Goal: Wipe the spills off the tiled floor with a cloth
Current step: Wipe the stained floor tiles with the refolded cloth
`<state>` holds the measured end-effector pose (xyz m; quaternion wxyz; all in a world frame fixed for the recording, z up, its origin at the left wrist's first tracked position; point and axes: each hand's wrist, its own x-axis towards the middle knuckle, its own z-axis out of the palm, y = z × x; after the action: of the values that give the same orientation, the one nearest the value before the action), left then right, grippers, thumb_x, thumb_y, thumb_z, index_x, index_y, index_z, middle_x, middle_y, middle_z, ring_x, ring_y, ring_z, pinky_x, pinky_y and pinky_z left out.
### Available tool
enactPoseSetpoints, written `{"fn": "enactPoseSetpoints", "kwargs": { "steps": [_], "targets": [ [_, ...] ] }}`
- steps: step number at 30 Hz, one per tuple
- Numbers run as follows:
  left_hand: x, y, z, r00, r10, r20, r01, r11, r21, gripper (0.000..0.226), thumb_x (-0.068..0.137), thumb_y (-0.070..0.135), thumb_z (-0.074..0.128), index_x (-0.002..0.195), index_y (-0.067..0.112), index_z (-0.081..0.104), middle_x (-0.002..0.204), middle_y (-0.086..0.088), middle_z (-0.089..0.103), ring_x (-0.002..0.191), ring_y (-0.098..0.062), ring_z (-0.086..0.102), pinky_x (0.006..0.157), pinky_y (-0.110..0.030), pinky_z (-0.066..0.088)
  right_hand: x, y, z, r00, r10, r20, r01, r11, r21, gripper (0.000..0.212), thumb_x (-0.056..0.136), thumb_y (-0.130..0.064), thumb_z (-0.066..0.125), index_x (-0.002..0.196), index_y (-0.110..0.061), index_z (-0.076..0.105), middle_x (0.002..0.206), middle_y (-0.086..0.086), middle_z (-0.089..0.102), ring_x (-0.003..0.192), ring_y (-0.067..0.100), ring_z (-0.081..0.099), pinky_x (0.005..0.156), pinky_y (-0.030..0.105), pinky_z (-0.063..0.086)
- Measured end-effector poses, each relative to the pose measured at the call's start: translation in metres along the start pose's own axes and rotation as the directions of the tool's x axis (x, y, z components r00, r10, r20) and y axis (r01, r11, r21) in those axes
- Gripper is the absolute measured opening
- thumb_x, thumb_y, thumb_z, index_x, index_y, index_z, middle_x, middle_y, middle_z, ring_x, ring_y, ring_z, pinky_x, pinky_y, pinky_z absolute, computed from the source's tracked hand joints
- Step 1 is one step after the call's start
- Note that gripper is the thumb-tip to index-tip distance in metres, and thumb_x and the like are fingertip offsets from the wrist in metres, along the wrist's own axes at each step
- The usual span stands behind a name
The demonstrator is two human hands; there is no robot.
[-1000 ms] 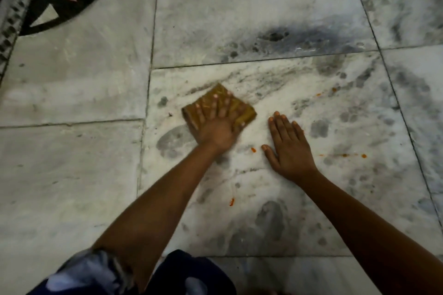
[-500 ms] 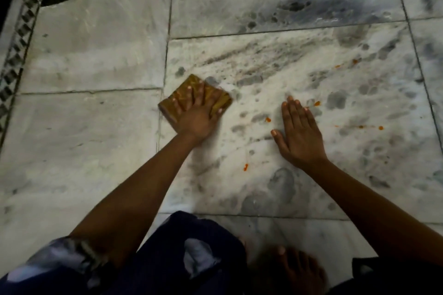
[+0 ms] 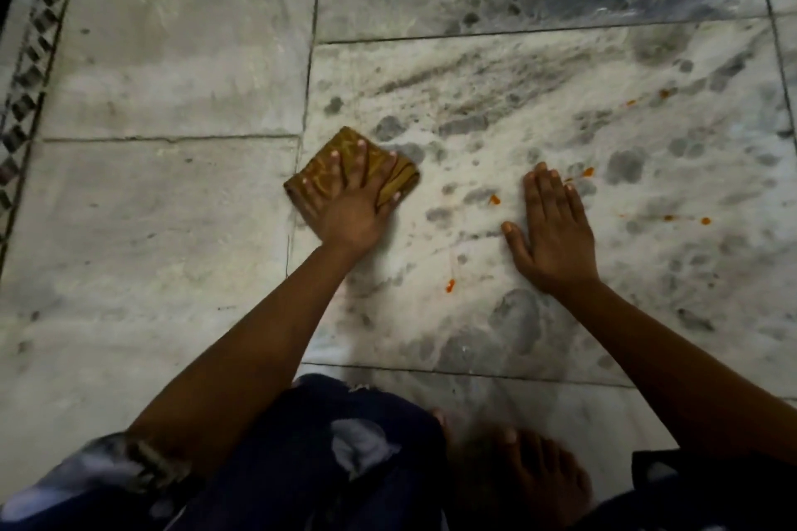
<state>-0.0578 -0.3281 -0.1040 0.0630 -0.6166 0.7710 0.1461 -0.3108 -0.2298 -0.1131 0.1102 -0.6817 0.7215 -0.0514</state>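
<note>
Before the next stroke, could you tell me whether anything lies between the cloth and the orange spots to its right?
Nothing visible does. The left hand presses the cloth, and bare tile separates it from the nearest orange spot. The right hand rests beyond that spot.

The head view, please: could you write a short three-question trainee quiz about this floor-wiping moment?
1. True or false: the left hand presses the cloth with spread fingers.
2. What is the right hand doing? A) holding a cloth B) lying flat on the bare floor C) raised in the air
3. What colour are the spill spots?

Key: 1 true; 2 B; 3 orange.
</note>
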Motion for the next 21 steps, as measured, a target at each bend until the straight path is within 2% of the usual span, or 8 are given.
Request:
{"fn": "enactPoseSetpoints", "kwargs": {
  "steps": [3,6,9,12,14,16,18,21],
  "targets": [
    [-0.011,0.02,0.005,0.991,0.134,0.014,-0.135,0.99,0.035,0.054,0.094,0.057,0.028,0.142,0.048,0.005,0.157,0.006,-0.007,0.143,-0.03,-0.011,0.105,-0.065,-0.01,0.0,0.0,0.0,1.0,0.0,0.004,0.0,1.0,-0.003,0.074,0.091,-0.049,0.022,0.146,0.0,0.022,0.153,0.021,0.019,0.143,0.031,0.019,0.117,0.038,0.009],
    [-0.061,0.036,0.016,0.948,0.319,0.004,-0.318,0.943,0.095,0.052,0.091,0.057,0.022,0.139,0.05,0.003,0.153,0.008,-0.009,0.143,-0.03,-0.008,0.107,-0.063,-0.008,-0.001,0.0,-0.001,1.0,0.004,0.001,-0.004,1.0,-0.009,0.075,0.09,-0.05,0.022,0.146,0.0,0.023,0.153,0.021,0.02,0.143,0.031,0.02,0.117,0.039,0.009],
    [-0.105,0.012,0.025,0.891,0.454,-0.017,-0.447,0.882,0.15,0.054,0.089,0.052,0.029,0.142,0.043,0.019,0.154,0.0,0.013,0.141,-0.037,0.013,0.104,-0.068,0.006,-0.001,0.0,-0.002,1.0,0.002,0.004,-0.002,1.0,-0.007,0.075,0.09,-0.051,0.021,0.146,0.0,0.022,0.153,0.02,0.02,0.143,0.031,0.019,0.117,0.037,0.007],
    [-0.11,-0.034,0.017,0.921,0.388,-0.021,-0.38,0.911,0.16,0.057,0.09,0.058,0.021,0.143,0.038,0.022,0.153,-0.004,0.016,0.14,-0.039,0.017,0.104,-0.068,0.007,-0.002,0.001,-0.001,1.0,-0.005,-0.003,0.005,1.0,-0.013,0.075,0.091,-0.051,0.022,0.146,0.0,0.022,0.154,0.02,0.02,0.143,0.03,0.019,0.116,0.035,0.005],
    [-0.086,-0.043,0.007,0.974,0.228,-0.01,-0.225,0.967,0.116,0.06,0.087,0.065,0.009,0.142,0.041,0.01,0.154,0.0,0.004,0.143,-0.035,0.007,0.105,-0.065,0.001,-0.002,0.001,0.0,1.0,-0.003,-0.001,0.003,1.0,-0.011,0.074,0.091,-0.05,0.022,0.146,0.0,0.022,0.153,0.02,0.02,0.143,0.031,0.019,0.117,0.036,0.007],
    [-0.057,-0.031,0.002,0.995,0.097,0.001,-0.097,0.992,0.083,0.058,0.085,0.067,0.01,0.139,0.048,0.0,0.156,0.006,-0.006,0.144,-0.03,-0.006,0.106,-0.063,-0.006,-0.002,0.0,0.0,1.0,-0.002,0.011,0.002,1.0,-0.01,0.075,0.091,-0.05,0.022,0.146,0.0,0.022,0.154,0.021,0.019,0.143,0.031,0.019,0.116,0.036,0.007],
    [-0.039,-0.004,0.002,0.995,0.097,0.038,-0.099,0.993,0.063,0.055,0.089,0.064,0.019,0.14,0.05,0.002,0.157,0.005,-0.008,0.144,-0.029,-0.011,0.106,-0.063,-0.01,-0.001,0.0,-0.001,1.0,-0.003,0.019,0.003,1.0,-0.019,0.075,0.091,-0.051,0.02,0.146,0.0,0.021,0.154,0.021,0.018,0.143,0.031,0.018,0.116,0.035,0.005],
    [-0.054,0.038,0.014,0.963,0.262,0.067,-0.268,0.957,0.114,0.052,0.093,0.058,0.025,0.142,0.049,0.01,0.157,0.004,-0.008,0.144,-0.03,-0.01,0.103,-0.058,-0.018,-0.001,0.0,-0.003,1.0,-0.01,0.022,0.011,0.999,-0.033,0.076,0.09,-0.051,0.019,0.146,0.0,0.021,0.154,0.021,0.018,0.143,0.03,0.018,0.116,0.035,0.005]
  ]
}}
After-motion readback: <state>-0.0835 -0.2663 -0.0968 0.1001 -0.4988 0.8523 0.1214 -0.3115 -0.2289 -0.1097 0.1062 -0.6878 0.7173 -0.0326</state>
